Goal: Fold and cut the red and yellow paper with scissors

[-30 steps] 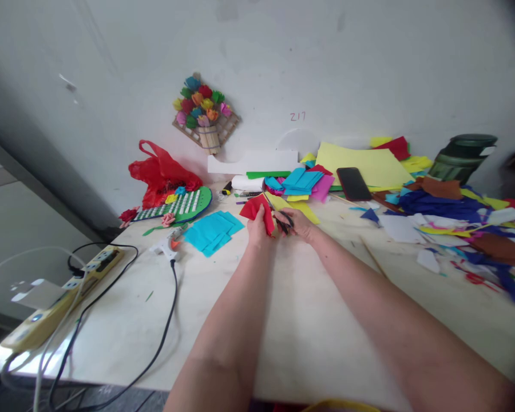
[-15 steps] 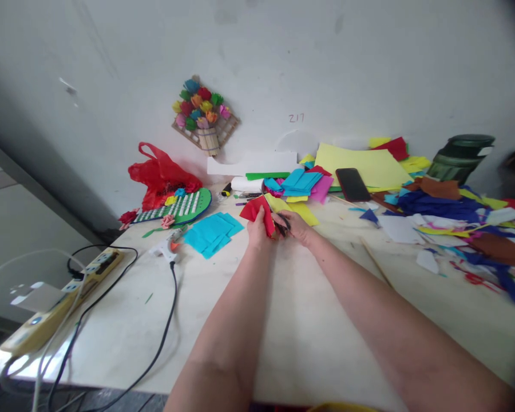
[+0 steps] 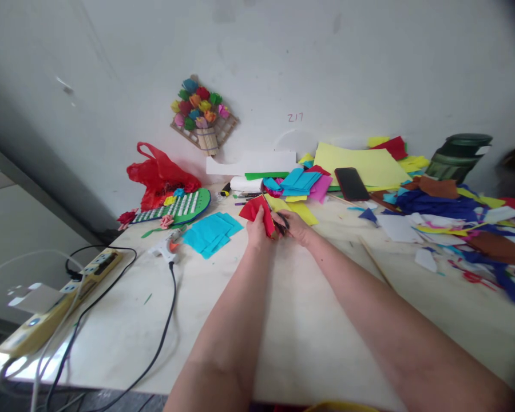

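Note:
My left hand (image 3: 257, 228) is closed on a folded piece of red paper (image 3: 254, 209), held up above the pale table (image 3: 309, 320). Right beside it, my right hand (image 3: 297, 224) grips black-handled scissors (image 3: 280, 222) whose blades meet the red paper's edge. A spread of turquoise paper squares (image 3: 212, 232) lies just left of my hands. Yellow paper pieces (image 3: 298, 210) lie behind them.
A glue gun (image 3: 167, 247) with a black cord and a power strip (image 3: 54, 302) sit at the left. Against the wall are a red plastic bag (image 3: 161, 174), a paper flower craft (image 3: 202, 113), a phone (image 3: 351, 183) on yellow sheets and a dark green container (image 3: 457, 157). Paper scraps (image 3: 455, 223) crowd the right side.
My hands have stayed together over the same spot. The scissors have closed in slightly on the red paper. The view has shifted a little.

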`<state>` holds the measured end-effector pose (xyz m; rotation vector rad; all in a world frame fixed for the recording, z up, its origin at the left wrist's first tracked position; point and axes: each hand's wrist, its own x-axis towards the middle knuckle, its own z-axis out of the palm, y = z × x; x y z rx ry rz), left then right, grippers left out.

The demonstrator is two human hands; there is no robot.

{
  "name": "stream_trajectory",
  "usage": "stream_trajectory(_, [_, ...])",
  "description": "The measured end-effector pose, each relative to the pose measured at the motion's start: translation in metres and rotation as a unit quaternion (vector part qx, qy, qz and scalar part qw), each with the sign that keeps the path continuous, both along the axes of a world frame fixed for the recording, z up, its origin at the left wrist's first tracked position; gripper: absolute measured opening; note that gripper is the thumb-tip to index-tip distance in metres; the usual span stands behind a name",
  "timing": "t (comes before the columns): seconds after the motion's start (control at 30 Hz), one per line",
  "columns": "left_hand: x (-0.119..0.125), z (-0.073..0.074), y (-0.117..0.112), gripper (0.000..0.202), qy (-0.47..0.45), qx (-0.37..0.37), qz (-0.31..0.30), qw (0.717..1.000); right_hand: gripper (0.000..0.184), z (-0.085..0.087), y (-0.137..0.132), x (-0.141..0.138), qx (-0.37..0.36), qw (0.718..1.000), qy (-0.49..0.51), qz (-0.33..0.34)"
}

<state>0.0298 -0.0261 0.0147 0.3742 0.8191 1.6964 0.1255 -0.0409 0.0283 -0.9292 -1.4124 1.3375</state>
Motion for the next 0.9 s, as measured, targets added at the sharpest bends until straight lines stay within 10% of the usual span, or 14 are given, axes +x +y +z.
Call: stream_trajectory(0.9, [0.001,0.002,-0.002,0.022,0.015,0.027,0.026,0.999,0.028,-0.016,0.012,-0.004,0.035,0.999,0.033,-0.013])
